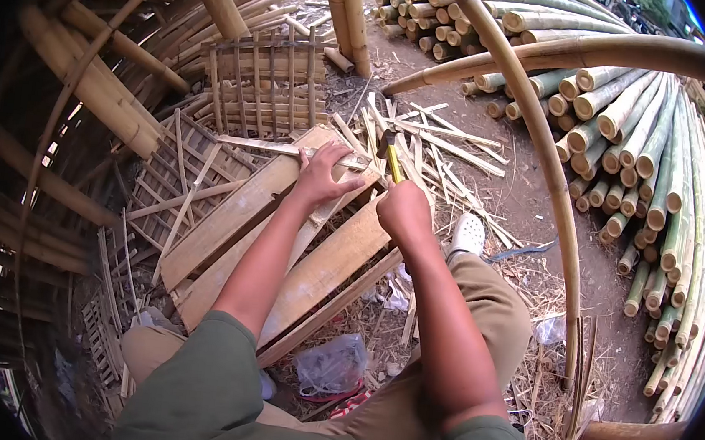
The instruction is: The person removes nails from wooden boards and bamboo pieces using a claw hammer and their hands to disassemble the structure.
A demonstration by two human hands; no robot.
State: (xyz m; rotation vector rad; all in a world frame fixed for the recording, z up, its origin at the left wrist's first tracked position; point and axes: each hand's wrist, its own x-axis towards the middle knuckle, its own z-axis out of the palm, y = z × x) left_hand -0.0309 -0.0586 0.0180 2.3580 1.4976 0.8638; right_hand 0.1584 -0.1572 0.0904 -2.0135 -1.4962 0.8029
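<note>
My left hand point(323, 174) rests on the wooden bench, its fingers over a flat bamboo strip point(267, 145) that lies across the bench's far end. Its thumb points to the right, and the hand presses the strip against the wood. In a closed fist, my right hand point(406, 212) grips a hammer by its yellow handle point(394, 165). The hammer's dark head point(387, 142) is just beyond the right end of the strip; whether it touches anything I cannot tell. Long planks with gaps between them form the bench point(236, 210), which slants between my legs.
Split bamboo strips point(460, 137) litter the ground beyond the bench. Bamboo lattice panels point(268, 83) stand at the far left. Stacked green poles point(659, 163) fill the right side. A curved bamboo pole point(558, 171) arches close to my right arm. A plastic bag point(331, 365) lies below the bench.
</note>
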